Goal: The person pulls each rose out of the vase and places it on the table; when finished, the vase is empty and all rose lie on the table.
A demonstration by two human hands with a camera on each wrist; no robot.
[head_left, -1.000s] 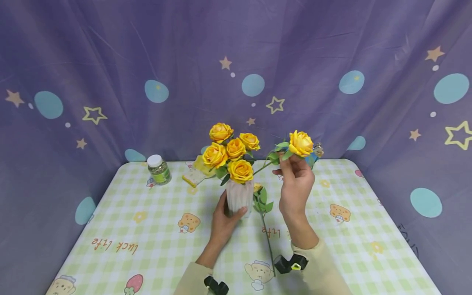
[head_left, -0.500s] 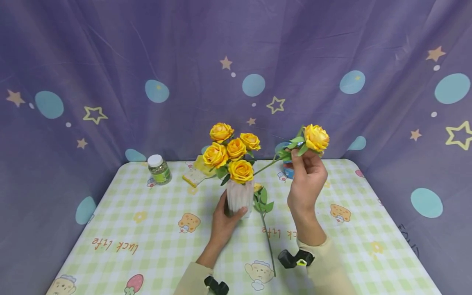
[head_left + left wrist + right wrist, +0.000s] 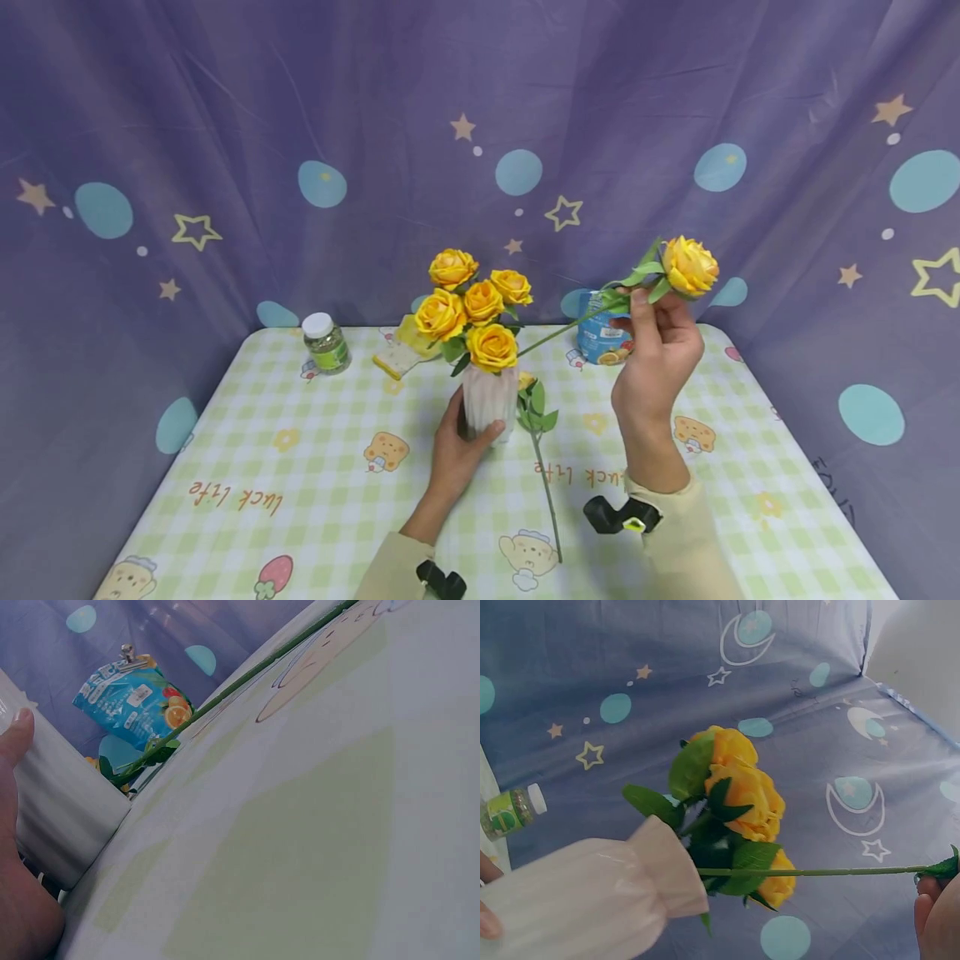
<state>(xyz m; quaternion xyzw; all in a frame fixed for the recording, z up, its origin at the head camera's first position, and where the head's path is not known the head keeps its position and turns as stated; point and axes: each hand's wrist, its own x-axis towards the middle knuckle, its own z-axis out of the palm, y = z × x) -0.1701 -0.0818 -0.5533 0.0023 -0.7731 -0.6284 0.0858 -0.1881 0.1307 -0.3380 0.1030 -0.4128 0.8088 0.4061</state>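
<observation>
The stem [image 3: 564, 331] of the held rose [image 3: 691, 267] is running on a long slant, down and to the left from the right hand's fingers, toward the mouth of the white vase [image 3: 489, 404]. The right hand [image 3: 656, 367] is pinching this rose close under its bloom, thumb against fingertips with hardly any gap, so the bloom is standing just above the fingers and nearly the whole stem is stretching away below them. The lower end is seemingly sitting inside the vase mouth, though the rim is hiding how deep it is going.

The left hand [image 3: 457, 446] is the nearer one to the vase: its fingers are curling round the side and its thumb is pressing across the front, below the mouth. Above those left fingers, a bunch of yellow roses [image 3: 492, 347] is standing in the vase.

Another rose [image 3: 537, 398] is lying on the bench [image 3: 300, 433] just right of the left thumb, its stem pointing back toward the person. A blue pouch [image 3: 598, 337] is standing beyond the right fingers, to their left.
</observation>
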